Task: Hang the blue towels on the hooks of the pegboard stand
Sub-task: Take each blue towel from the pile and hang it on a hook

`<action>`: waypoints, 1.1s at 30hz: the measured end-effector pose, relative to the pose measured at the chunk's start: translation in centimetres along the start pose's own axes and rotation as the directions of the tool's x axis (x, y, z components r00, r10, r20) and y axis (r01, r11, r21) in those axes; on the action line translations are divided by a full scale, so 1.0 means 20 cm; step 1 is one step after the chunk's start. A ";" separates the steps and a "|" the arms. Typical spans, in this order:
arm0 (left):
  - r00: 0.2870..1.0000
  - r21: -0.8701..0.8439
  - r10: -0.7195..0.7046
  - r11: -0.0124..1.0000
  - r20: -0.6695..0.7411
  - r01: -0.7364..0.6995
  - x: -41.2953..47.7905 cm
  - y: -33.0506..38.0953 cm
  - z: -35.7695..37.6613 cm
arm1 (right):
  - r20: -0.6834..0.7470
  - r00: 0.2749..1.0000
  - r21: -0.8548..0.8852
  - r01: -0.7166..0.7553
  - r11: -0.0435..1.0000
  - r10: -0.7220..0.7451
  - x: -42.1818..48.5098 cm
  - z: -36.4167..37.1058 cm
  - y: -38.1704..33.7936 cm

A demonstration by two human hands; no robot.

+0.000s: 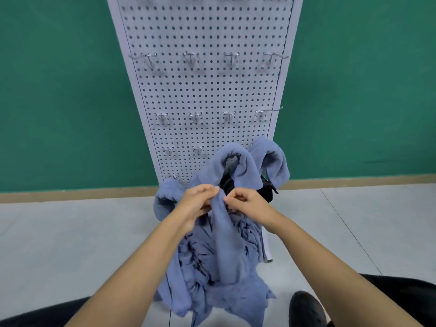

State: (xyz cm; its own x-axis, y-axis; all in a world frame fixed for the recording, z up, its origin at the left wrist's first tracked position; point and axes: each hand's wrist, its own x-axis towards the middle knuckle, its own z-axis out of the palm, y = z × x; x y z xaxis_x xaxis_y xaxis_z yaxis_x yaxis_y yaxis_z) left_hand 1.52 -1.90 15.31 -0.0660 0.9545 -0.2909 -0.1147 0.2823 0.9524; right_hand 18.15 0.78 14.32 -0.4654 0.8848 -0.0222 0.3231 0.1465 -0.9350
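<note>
A white pegboard stand [205, 90] rises in front of me with rows of metal hooks [191, 58]. Several blue towels [219, 251] hang bunched over its lower part. One towel [232, 166] drapes over a lower hook, another [271, 156] hangs to its right, a third [166, 197] sits at the left. My left hand [197, 204] and my right hand [245, 202] both pinch a fold of a blue towel [224, 220] between them, at the middle of the bunch. The lowest hooks are hidden by cloth.
A green wall [59, 102] stands behind the board, with a tan baseboard [70, 195] and grey floor [59, 244]. A dark object [266, 191] shows behind the towels. My black shoe [306, 310] is at the lower right. The upper and middle hook rows [227, 116] are bare.
</note>
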 end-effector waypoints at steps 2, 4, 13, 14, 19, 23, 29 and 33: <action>0.995 0.022 0.069 0.997 0.076 -0.070 -0.06 0.15 -0.02 | -0.061 0.997 -0.010 0.050 0.999 -0.050 -0.01 -0.04 -0.13; 0.981 -0.030 0.130 0.991 0.141 -0.127 -0.11 0.27 -0.03 | -0.064 0.993 -0.078 0.091 0.993 -0.096 -0.01 -0.09 -0.23; 0.964 0.110 0.235 0.962 0.129 -0.249 -0.18 0.48 -0.13 | 0.036 0.979 -0.318 0.202 0.926 -0.201 0.02 -0.14 -0.37; 0.969 0.128 0.223 0.963 0.109 -0.236 -0.16 0.46 -0.15 | 0.028 0.979 -0.305 0.199 0.931 -0.200 0.02 -0.14 -0.36; 0.980 0.352 0.005 0.933 0.199 -0.077 -0.15 0.38 -0.22 | 0.053 0.980 -0.306 0.200 0.931 -0.193 0.04 -0.12 -0.36; 0.968 0.473 -0.173 0.878 0.179 0.070 -0.12 0.33 -0.21 | -0.068 0.963 -0.304 0.228 0.925 -0.260 0.05 -0.07 -0.35; 0.998 -0.215 -0.016 0.976 0.063 0.029 -0.09 0.34 -0.14 | -0.264 0.964 -0.144 -0.084 0.986 0.044 0.07 -0.05 -0.36; 0.998 -0.308 0.054 0.950 0.018 -0.045 -0.11 0.37 -0.13 | 0.237 0.948 0.194 -0.261 0.946 0.212 0.02 -0.02 -0.35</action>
State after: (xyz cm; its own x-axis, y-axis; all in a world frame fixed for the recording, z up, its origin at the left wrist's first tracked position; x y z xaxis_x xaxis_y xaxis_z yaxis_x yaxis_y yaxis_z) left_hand -1.82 -2.22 22.75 -0.0537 0.9699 -0.2376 -0.4115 0.1953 0.8902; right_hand 15.97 0.33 21.00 -0.5680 0.7650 -0.3036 0.2666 -0.1780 -0.9472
